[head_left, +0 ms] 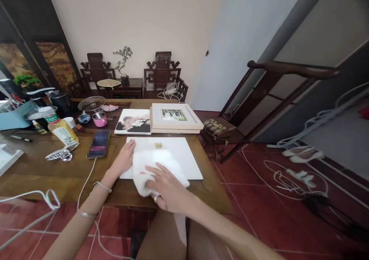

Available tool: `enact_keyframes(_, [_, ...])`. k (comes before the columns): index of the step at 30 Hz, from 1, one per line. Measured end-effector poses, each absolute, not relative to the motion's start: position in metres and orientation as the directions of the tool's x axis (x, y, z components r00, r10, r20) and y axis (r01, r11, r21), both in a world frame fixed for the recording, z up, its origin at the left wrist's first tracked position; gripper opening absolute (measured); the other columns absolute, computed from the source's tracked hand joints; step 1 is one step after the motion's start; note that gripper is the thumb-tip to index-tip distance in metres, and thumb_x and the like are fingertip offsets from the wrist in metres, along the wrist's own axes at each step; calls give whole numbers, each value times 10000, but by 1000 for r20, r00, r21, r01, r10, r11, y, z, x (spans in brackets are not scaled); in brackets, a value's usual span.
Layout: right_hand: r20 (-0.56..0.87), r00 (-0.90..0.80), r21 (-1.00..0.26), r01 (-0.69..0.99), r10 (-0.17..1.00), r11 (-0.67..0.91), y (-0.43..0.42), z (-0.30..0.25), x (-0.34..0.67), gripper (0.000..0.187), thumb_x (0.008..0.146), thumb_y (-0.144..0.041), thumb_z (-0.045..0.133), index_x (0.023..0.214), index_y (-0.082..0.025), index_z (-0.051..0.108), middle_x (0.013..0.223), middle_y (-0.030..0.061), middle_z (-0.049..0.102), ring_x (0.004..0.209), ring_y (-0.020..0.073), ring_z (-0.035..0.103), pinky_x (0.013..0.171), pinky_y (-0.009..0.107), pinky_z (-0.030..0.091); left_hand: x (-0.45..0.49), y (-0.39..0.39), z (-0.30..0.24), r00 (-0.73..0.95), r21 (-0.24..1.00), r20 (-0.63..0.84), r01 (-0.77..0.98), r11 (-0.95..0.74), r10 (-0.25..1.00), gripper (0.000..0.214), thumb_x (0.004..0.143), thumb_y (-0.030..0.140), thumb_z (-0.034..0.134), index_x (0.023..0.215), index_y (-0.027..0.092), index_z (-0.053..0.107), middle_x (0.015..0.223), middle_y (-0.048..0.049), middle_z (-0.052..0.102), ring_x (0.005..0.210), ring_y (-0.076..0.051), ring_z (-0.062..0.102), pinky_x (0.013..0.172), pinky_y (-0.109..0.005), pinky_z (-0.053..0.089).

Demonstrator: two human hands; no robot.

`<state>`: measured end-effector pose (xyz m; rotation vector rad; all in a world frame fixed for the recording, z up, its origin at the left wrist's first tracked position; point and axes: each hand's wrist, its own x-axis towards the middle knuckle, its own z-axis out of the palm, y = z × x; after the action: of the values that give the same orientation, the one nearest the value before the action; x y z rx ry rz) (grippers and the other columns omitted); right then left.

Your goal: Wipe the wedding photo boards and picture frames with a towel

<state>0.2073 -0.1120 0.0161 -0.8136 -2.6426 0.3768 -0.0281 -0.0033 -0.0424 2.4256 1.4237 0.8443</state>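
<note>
A white flat panel (184, 158) lies on the wooden table, with a small brass-coloured hanger plate (158, 145) near its far edge. Over its near left part is spread a fluffy white cloth (155, 158). My right hand (168, 187) presses on this cloth with fingers fanned out, the thumb side at the cloth's near edge. At the panel's left edge, my left hand (127, 154) rests with its fingers stretched out along the border. The cloth hides part of the panel, and my right palm hides some of the cloth.
Behind the panel lie a photo print (133, 121) and a pale framed picture (177, 117). To the left are a phone (98, 144) on a cable, a hair clip (62, 152), a bottle (60, 127) and a pink cup (99, 119). A wooden chair (230, 129) stands right.
</note>
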Motion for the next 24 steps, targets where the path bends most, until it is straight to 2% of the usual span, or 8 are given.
enact_keyframes(3, [234, -750, -389, 511, 619, 766, -105, 19, 223, 281, 742, -99, 534, 972, -202, 658, 1221, 136, 647, 1331, 214, 431, 1146, 445, 240, -27, -3, -42, 364, 426, 365, 753, -502, 857, 454, 943, 192, 319, 1355, 104, 488, 1456, -176, 459, 1406, -261, 349, 1159, -513, 272])
enact_keyframes(7, [264, -655, -374, 607, 708, 701, -61, 14, 224, 247, 831, -129, 509, 1021, -180, 657, 1312, 152, 592, 1278, 232, 490, 1132, 447, 272, -23, -6, -36, 362, 417, 365, 760, -498, 858, 447, 936, 184, 308, 1307, 67, 528, 1428, -199, 485, 1386, -273, 384, 1154, -507, 286])
enact_keyframes(10, [258, -581, -320, 702, 772, 636, -31, 11, 206, 285, 849, -144, 511, 1102, -184, 636, 1279, 138, 615, 1318, 244, 441, 1135, 473, 240, -20, -12, -26, 330, 451, 389, 746, -490, 860, 428, 949, 211, 315, 1298, 107, 540, 1382, -168, 543, 1335, -258, 460, 1130, -475, 343])
enact_keyframes(13, [255, -526, -286, 761, 812, 583, -20, 11, 180, 319, 840, -155, 518, 1140, -177, 623, 1256, 147, 626, 1368, 284, 361, 1130, 540, 182, -17, -18, -16, 224, 504, 422, 747, -432, 879, 430, 975, 282, 313, 1314, 124, 525, 1345, -152, 580, 1256, -247, 543, 1083, -434, 411])
enact_keyframes(16, [243, -591, -264, 723, 769, 638, -32, 12, 162, 321, 817, -170, 539, 1125, -180, 627, 1315, 148, 588, 1381, 316, 331, 1127, 574, 152, -16, -23, -7, 150, 526, 466, 745, -410, 872, 452, 990, 333, 293, 1315, 121, 524, 1331, -146, 591, 1250, -247, 545, 1082, -429, 410])
enact_keyframes(19, [219, -729, -254, 599, 648, 760, -59, 14, 164, 314, 783, -152, 552, 1083, -197, 635, 1313, 134, 592, 1385, 294, 334, 1139, 557, 151, -17, -27, -4, 143, 524, 513, 728, -441, 846, 460, 997, 342, 275, 1327, 131, 516, 1360, -132, 570, 1285, -230, 511, 1105, -414, 386])
enact_keyframes(22, [241, -802, -305, 472, 546, 827, -86, 18, 184, 288, 747, -145, 555, 1009, -219, 651, 1228, 114, 645, 1371, 234, 370, 1151, 491, 184, -20, -31, -5, 146, 519, 494, 742, -425, 857, 464, 995, 347, 284, 1326, 126, 521, 1366, -138, 564, 1289, -231, 508, 1113, -413, 378])
enact_keyframes(24, [239, -810, -350, 443, 536, 826, -94, 22, 202, 268, 741, -139, 551, 971, -220, 661, 1195, 114, 660, 1337, 205, 420, 1144, 437, 228, -23, -32, -9, 184, 506, 446, 755, -417, 876, 467, 988, 352, 304, 1320, 111, 528, 1366, -154, 562, 1285, -243, 514, 1113, -426, 379])
